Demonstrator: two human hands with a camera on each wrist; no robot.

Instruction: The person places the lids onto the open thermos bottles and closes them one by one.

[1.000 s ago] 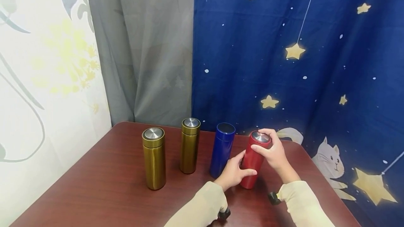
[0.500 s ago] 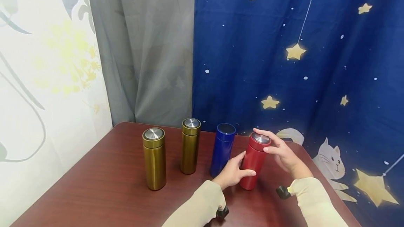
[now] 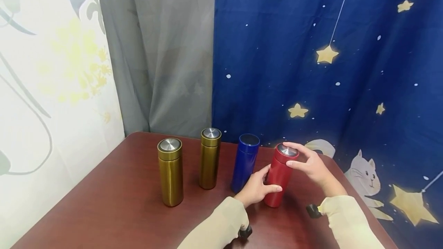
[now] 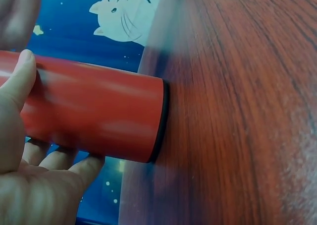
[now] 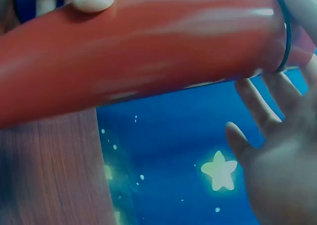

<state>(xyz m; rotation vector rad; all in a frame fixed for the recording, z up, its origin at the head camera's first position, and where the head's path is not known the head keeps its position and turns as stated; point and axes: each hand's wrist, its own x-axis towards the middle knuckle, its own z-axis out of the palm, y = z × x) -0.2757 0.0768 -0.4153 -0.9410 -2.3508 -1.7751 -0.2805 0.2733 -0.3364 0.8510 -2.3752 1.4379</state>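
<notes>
A red thermos flask (image 3: 278, 178) with a silver-topped lid (image 3: 282, 157) stands on the table, leaning slightly. Low around its body, my left hand (image 3: 255, 190) grips it, thumb in front and fingers behind. In the left wrist view, the thumb and several fingers lie on opposite sides of the red body (image 4: 99, 106), its black base rim close to the tabletop. My right hand (image 3: 313, 168) holds the lid from the right, thumb at its near side and index finger across the top edge. The right wrist view shows its fingers by the lid seam (image 5: 286, 31).
Just left of the red flask stands a blue thermos (image 3: 243, 164), partly behind my left hand. Two gold thermoses, one nearer (image 3: 171, 180) and one farther back (image 3: 209, 164), stand on the left. Curtains (image 3: 263, 68) hang behind the reddish-brown table (image 3: 114, 199).
My right hand has shifted to the right around the lid, its thumb going from the front of the lid to its right side. The left hand keeps its grip on the red thermos.
</notes>
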